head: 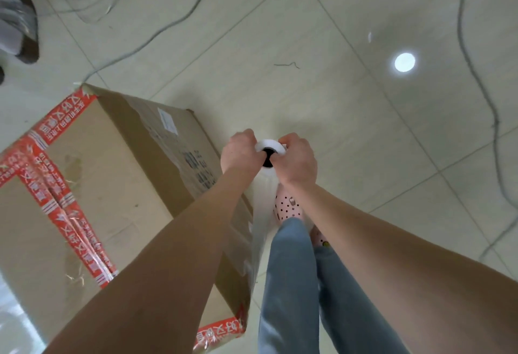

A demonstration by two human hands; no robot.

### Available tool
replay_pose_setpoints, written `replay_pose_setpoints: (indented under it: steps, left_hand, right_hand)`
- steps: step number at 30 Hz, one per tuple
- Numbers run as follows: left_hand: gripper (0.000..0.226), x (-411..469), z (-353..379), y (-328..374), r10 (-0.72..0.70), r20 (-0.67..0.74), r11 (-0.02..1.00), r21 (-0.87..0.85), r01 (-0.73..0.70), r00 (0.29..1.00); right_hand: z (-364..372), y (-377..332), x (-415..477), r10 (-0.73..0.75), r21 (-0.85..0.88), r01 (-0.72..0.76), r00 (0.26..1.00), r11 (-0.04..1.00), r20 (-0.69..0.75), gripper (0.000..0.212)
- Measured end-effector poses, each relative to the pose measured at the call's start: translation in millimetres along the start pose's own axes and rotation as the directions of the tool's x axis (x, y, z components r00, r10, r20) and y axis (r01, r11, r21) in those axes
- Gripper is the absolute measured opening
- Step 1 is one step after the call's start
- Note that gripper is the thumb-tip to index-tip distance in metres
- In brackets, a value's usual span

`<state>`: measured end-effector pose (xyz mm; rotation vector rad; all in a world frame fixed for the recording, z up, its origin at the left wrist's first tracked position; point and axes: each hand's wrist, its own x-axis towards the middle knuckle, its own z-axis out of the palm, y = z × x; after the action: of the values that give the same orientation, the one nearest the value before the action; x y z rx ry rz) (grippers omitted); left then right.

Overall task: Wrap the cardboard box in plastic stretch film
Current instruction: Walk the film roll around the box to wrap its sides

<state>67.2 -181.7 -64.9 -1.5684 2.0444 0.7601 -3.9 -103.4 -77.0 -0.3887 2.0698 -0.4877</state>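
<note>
Forearms (168,241) reach down beside cardboard box (106,185), which stands on floor (364,129). Just right of the box, left hand (238,151) and right hand (298,160) both clamp the top of the stretch film roll (270,147). It's held upright, likely so film (259,227) pays out flat along the box side.

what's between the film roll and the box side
Nothing visible: the left hand and right hand grip the film roll beside the cardboard box, and only its own stretched film spans the gap.
</note>
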Motion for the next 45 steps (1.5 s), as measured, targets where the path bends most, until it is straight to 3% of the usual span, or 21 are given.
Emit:
replay_pose_setpoints:
  steps: [4, 7, 9, 11, 15, 20, 27, 34, 36, 39, 42, 45]
  left_hand:
    - [0.022, 9.9, -9.1, -7.4, -0.216, 0.013, 0.96, -0.182, 0.215, 0.976]
    - [0.023, 14.0, -15.6, -15.8, -0.311, 0.02, 0.925, -0.224, 0.307, 0.95]
    - [0.026, 17.0, -19.6, -20.7, -0.252, -0.005, 0.961, -0.119, 0.25, 0.968]
    - [0.029, 21.9, -23.5, -24.2, -0.102, -0.024, 0.995, 0.022, 0.102, 0.995]
    - [0.024, 35.4, -30.3, -21.7, 0.171, 0.004, 0.961, 0.222, -0.168, 0.985]
    - [0.019, 48.0, -37.5, -17.6, 0.213, 0.042, 0.951, 0.219, -0.217, 0.976]
    - [0.019, 70.0, -55.4, -36.3, -0.088, -0.016, 0.994, -0.068, 0.087, 0.996]
    - [0.02, 87.9, -74.9, -68.7, -0.323, 0.034, 0.876, -0.367, 0.312, 0.946]
    - [0.023, 88.5, -77.9, -71.6, -0.294, 0.042, 0.908, -0.299, 0.293, 0.955]
    - [0.025, 91.6, -87.3, -62.3, -0.076, -0.008, 0.996, -0.046, 0.075, 0.997]
    - [0.029, 100.7, -95.0, -50.8, 0.147, 0.021, 0.97, 0.194, -0.148, 0.989]
    - [0.027, 109.7, -101.2, -43.5, 0.211, 0.056, 0.931, 0.292, -0.218, 0.976]
  right_hand:
    - [5.3, -17.1, 8.7, 0.136, 0.093, -0.142, 0.988, 0.985, 0.075, 0.04]
    - [11.5, -33.4, 15.8, 0.104, 0.121, -0.112, 0.992, 0.986, 0.073, 0.035]
    - [14.8, -41.6, 19.2, 0.067, 0.088, -0.073, 0.996, 0.994, 0.062, 0.034]
    - [16.3, -47.5, 22.5, 0.034, 0.033, -0.037, 0.997, 0.999, 0.075, 0.036]
    - [16.1, -54.0, 25.1, -0.035, -0.085, 0.047, 0.99, 0.995, 0.134, 0.038]
    - [14.3, -54.9, 27.6, -0.034, -0.082, 0.043, 0.994, 0.996, 0.104, 0.036]
    - [26.3, -85.2, 42.5, 0.128, 0.056, -0.138, 0.979, 0.989, 0.157, 0.044]
    - [48.6, -129.5, 58.1, 0.008, 0.098, -0.02, 0.992, 0.995, 0.124, 0.035]
    - [49.0, -136.0, 61.7, -0.008, 0.073, -0.002, 0.991, 0.997, 0.135, 0.03]
    - [45.0, -139.2, 64.5, 0.005, 0.044, -0.011, 0.99, 0.999, 0.14, 0.021]
    - [40.3, -143.6, 67.9, 0.008, 0.025, -0.013, 0.986, 1.0, 0.164, 0.015]
    - [35.6, -149.2, 74.2, 0.01, 0.024, -0.015, 0.981, 1.0, 0.194, 0.012]
